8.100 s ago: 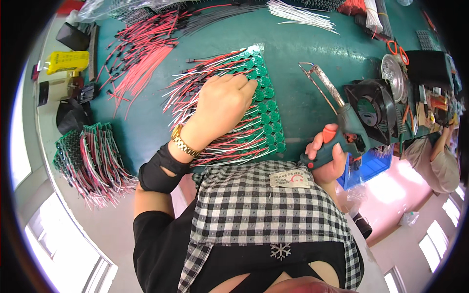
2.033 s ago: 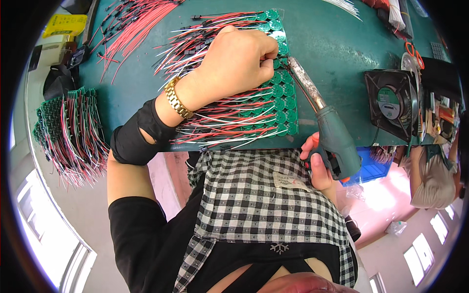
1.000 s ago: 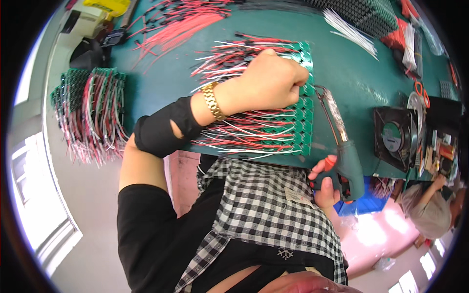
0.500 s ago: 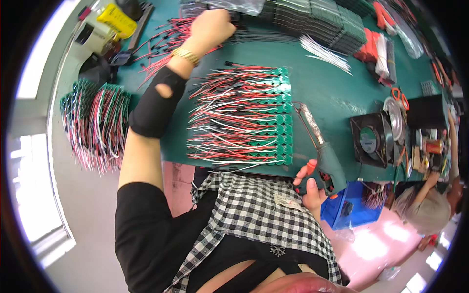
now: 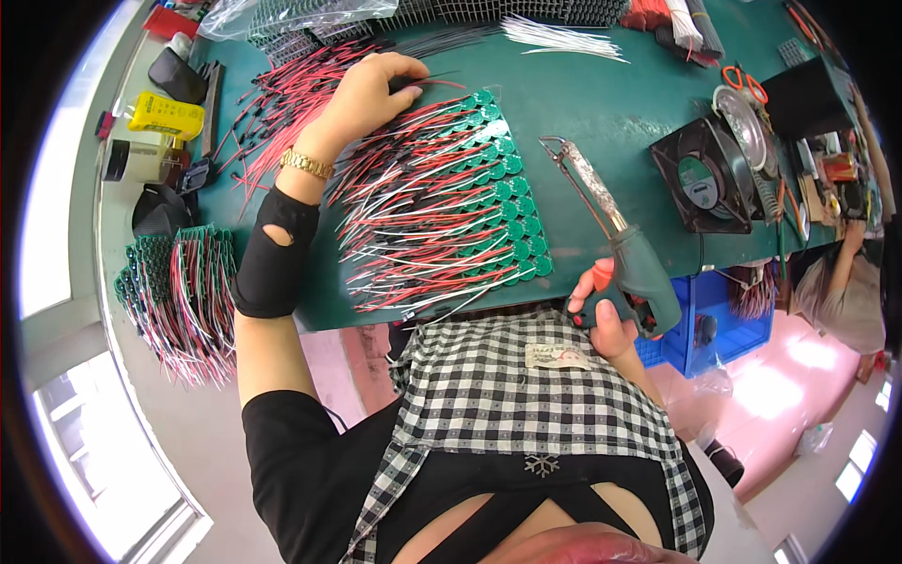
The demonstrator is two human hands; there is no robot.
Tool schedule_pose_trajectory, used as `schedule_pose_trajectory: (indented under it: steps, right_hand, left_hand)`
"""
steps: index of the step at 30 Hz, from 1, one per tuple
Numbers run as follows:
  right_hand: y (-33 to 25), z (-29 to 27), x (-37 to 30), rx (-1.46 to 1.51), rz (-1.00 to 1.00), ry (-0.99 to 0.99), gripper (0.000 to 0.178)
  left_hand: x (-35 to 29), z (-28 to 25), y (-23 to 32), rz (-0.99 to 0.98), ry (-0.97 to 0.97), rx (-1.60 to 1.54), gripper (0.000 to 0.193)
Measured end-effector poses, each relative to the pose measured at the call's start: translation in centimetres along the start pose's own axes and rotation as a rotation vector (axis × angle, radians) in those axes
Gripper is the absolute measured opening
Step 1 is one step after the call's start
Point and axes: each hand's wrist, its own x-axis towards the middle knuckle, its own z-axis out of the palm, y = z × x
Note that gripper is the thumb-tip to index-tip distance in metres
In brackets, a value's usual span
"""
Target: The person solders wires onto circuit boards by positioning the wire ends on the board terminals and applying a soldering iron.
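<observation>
My right hand [image 5: 606, 310] grips the dark green handle of a soldering gun [image 5: 644, 277], its fingers at the orange-red trigger. The gun's thin bent tip points up and left, to the right of a panel of round green circuit boards [image 5: 526, 226]. Rows of red, white and black wires [image 5: 413, 221] run leftward from that panel. Above its upper left corner, my left hand [image 5: 376, 94] has thumb and forefinger drawn together on a thin red wire [image 5: 442, 83], whose end sticks out to the right. The other fingers are partly hidden.
A loose heap of red and black wires [image 5: 287, 103] lies beyond my left wrist. White wires [image 5: 564, 38] lie at the back. A fan [image 5: 705, 179] and orange-handled scissors [image 5: 747, 83] stand or lie rightward. More wired boards [image 5: 183, 301] hang at the left table edge.
My left hand has come back from the wire heap toward the panel's upper left corner, with a wire now showing at its fingers. The soldering gun stays in my right hand. The view has shifted.
</observation>
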Motion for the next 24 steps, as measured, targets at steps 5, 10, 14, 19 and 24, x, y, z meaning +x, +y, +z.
schedule_pose_trajectory:
  steps: [5,10,14,19,24]
  right_hand:
    - [0.0,0.2,-0.2,-0.039,0.038,0.010,0.049]
    - [0.0,0.3,-0.3,-0.050,0.015,0.009,0.049]
    - [-0.1,0.3,-0.2,-0.059,0.030,0.022,0.049]
    - [0.3,0.1,-0.4,-0.025,0.051,0.015,0.047]
    - [-1.1,0.8,0.2,-0.060,0.052,0.025,0.044]
  left_hand:
    - [1.0,0.7,2.1,0.186,0.041,0.430,0.020]
    - [3.0,1.8,1.9,0.078,-0.076,0.379,0.015]
    - [2.9,2.3,2.4,0.173,-0.069,0.397,0.012]
    - [-0.8,0.6,9.6,0.064,0.136,-0.076,0.009]
    - [-4.1,3.4,12.6,0.320,0.038,-0.144,0.008]
